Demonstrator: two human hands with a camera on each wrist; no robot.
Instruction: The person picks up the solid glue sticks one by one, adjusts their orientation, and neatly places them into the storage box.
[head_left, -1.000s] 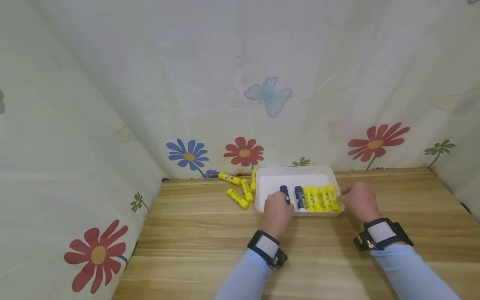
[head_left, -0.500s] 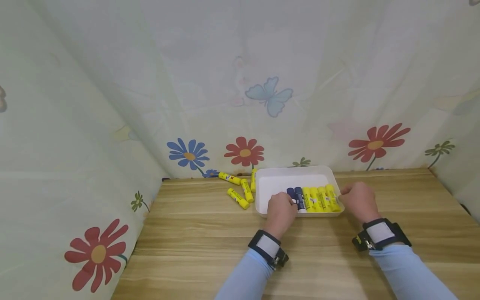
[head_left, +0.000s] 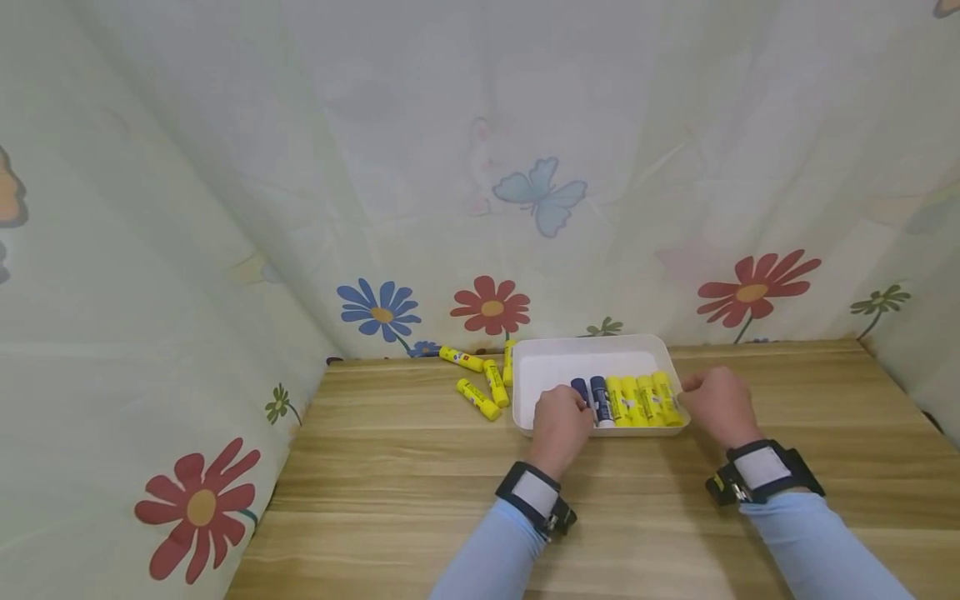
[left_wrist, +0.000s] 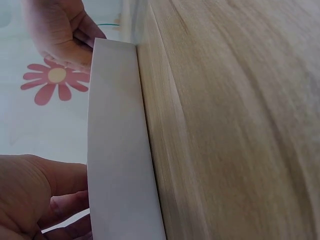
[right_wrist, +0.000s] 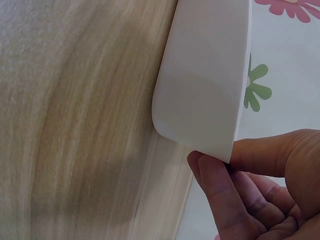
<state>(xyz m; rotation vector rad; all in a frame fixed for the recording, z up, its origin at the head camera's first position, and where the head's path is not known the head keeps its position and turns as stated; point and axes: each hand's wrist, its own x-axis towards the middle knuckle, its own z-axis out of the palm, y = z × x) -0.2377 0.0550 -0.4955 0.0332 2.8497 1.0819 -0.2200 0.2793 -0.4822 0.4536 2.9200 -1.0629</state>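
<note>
A white tray [head_left: 551, 357] sits at the back of the table, holding a row of glue sticks. Several yellow glue sticks [head_left: 631, 402] lie side by side at its right end, with a dark blue glue stick [head_left: 601, 400] left of them. Reaching over the tray's front rim, my left hand [head_left: 561, 423] holds a second dark blue glue stick [head_left: 579, 387] beside the first; its lower part is hidden behind the fingers. My right hand [head_left: 722, 407] pinches the tray's right end between thumb and fingers, which show at the corner in the right wrist view.
Several loose yellow glue sticks [head_left: 477, 399] lie on the wooden table [head_left: 390, 467] just left of the tray. A flowered curtain [head_left: 420, 208] hangs right behind the tray and along the left side.
My left hand has shifted slightly right, bringing its dark blue glue stick from apart to close beside the other one. My right hand has stayed on the tray's right end.
</note>
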